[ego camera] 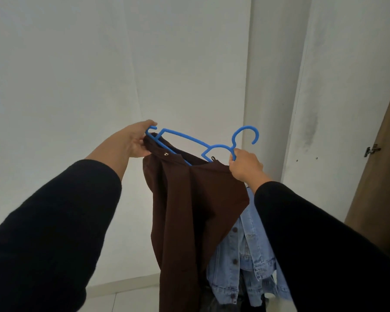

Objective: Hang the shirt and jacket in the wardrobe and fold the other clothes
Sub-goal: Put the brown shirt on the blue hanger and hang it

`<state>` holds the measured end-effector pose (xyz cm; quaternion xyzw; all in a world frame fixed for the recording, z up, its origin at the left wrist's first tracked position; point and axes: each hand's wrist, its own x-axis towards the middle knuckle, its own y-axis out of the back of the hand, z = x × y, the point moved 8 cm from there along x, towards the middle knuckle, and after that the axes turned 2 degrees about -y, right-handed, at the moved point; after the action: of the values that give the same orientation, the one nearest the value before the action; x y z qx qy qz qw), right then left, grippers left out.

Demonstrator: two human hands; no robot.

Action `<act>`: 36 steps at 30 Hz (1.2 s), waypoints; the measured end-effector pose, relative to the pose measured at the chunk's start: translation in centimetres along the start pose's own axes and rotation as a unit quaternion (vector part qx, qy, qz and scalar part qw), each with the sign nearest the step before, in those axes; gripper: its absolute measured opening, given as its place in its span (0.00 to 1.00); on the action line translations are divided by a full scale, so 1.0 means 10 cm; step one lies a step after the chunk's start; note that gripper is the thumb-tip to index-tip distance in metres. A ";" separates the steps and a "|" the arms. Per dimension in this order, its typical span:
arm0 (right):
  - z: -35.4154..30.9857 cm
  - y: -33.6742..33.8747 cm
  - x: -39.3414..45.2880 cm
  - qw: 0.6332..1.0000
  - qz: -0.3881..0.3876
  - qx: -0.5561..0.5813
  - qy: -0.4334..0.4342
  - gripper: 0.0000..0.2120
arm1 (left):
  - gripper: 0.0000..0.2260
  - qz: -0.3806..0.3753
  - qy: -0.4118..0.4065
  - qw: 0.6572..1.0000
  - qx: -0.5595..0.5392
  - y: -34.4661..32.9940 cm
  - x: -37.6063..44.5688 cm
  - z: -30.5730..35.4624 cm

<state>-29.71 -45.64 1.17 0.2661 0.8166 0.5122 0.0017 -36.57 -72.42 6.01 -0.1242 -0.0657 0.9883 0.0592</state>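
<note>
A: What are the hands doing?

B: Both are up in front of a plain white wall (77, 64). The left hand (134, 140) is closed around the far end of a bright blue plastic hanger (189, 138), pinching it together with the shoulder of a dark brown button-up shirt (189, 210). The right hand (245, 166) is clenched on the hanger's near arm, just below the neck of its hook, with brown cloth gathered under the fingers.

A: So the shirt is on the hanger?

B: Partly. The hanger is tilted, its hook pointing up and to the right, free of any rail. The collar area with a small metal snap sits over the left end; the rest of the shirt drops straight down between the two black sleeves (54, 233).

A: And the jacket?

B: A light blue denim jacket with dark buttons (245, 255) hangs low behind the shirt, just under the right forearm. What carries it is hidden.

A: Anything of the wardrobe?

B: At the right edge there is a brown wooden door panel (383, 176) with a small metal latch (372, 150) beside it. A pale floor (122, 298) shows at the bottom left corner.
</note>
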 end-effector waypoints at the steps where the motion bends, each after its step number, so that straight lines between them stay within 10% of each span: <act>1: 0.00 0.00 -0.01 1.000 -0.007 -0.002 0.003 0.14 | 0.09 0.009 -0.011 1.000 0.019 0.02 0.00 0.00; 6: -0.17 0.08 -0.09 0.992 -0.052 0.094 0.073 0.05 | 0.14 0.097 -0.114 0.960 0.235 0.32 0.13 0.19; 10: -0.42 0.26 -0.13 0.988 -0.036 0.019 0.150 0.04 | 0.16 0.183 -0.300 0.761 0.545 0.19 -0.03 0.47; 22: -0.75 0.72 -0.23 0.984 -0.017 0.002 0.178 0.11 | 0.16 0.002 -0.441 0.809 0.388 -0.82 -0.30 0.30; 31: -0.41 1.37 -0.18 0.978 0.143 0.068 0.139 0.13 | 0.17 0.061 -0.555 0.595 0.578 -0.98 -0.35 0.28; 36: -0.26 1.97 -0.18 0.969 0.208 0.046 0.128 0.13 | 0.13 0.026 -0.574 0.660 0.483 -1.30 -0.43 0.47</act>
<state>-20.34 -42.02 18.40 0.3618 0.7593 0.4933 -0.2216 -32.30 -60.73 13.46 0.5125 0.4033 0.7572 0.0361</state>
